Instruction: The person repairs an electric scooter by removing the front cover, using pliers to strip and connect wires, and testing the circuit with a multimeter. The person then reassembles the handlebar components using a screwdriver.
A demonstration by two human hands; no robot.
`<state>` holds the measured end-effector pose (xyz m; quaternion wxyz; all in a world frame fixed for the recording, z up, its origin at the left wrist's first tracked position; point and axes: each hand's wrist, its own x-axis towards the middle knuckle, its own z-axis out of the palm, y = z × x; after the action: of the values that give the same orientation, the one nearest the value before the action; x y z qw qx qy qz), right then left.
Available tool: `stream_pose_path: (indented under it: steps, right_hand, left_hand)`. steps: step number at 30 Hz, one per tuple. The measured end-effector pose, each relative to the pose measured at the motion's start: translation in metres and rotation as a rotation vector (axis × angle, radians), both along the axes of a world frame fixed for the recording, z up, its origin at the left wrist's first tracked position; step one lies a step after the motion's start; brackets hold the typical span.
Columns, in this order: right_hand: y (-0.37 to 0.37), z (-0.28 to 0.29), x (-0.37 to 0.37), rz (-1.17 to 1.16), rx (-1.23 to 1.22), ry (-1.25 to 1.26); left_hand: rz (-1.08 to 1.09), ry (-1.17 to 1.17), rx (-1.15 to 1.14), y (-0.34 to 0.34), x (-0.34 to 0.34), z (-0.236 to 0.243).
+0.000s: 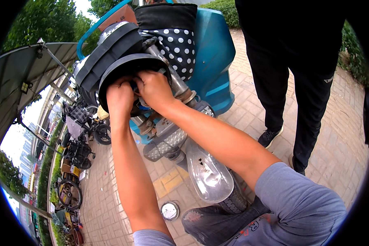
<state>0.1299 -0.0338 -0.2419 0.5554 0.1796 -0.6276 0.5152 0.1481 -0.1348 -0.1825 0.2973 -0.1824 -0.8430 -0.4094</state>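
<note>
Both my hands reach into the open round black housing (103, 84) at the front of a teal vehicle (217, 53). My left hand (121, 98) is closed, its fingertips hidden inside the rim. Beside it, my right hand (153, 88) is also closed, thumb and fingers bent in a pinch. Between the hands, a bit of wire seems to show, but what the fingers hold cannot be made out. Below the housing are the metal fork (174, 82), a silver-grey textured cover (168, 141) and a clear plastic mudguard (209, 174) over the front tyre (233, 201).
A person in black trousers (274, 78) stands close on the right. A polka-dot cover (178, 49) hangs behind the housing. A small round pale object with a rim (169, 210) lies on the paving (106, 197). Parked bikes (78, 151) and a loose wheel (69, 194) are at left.
</note>
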Motion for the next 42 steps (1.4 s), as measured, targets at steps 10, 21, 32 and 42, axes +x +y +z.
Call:
stream_pose_path:
  steps: [10,21,32,42]
  right_hand:
    - [-0.003,0.006,0.002,0.016,-0.107,-0.069]
    - [-0.006,0.007,0.001,0.036,-0.165,-0.035]
    - [-0.005,0.005,0.0,0.018,-0.138,-0.031]
    - [-0.003,0.004,0.0,0.009,-0.104,-0.064]
  left_hand:
    - [-0.025,0.057,-0.089,-0.002,-0.005,-0.004]
    - [-0.11,0.573,-0.527,-0.01,-0.017,0.003]
    - [-0.111,0.564,-0.568,-0.012,-0.013,0.004]
    - [-0.07,0.529,-0.585,-0.013,-0.019,0.003]
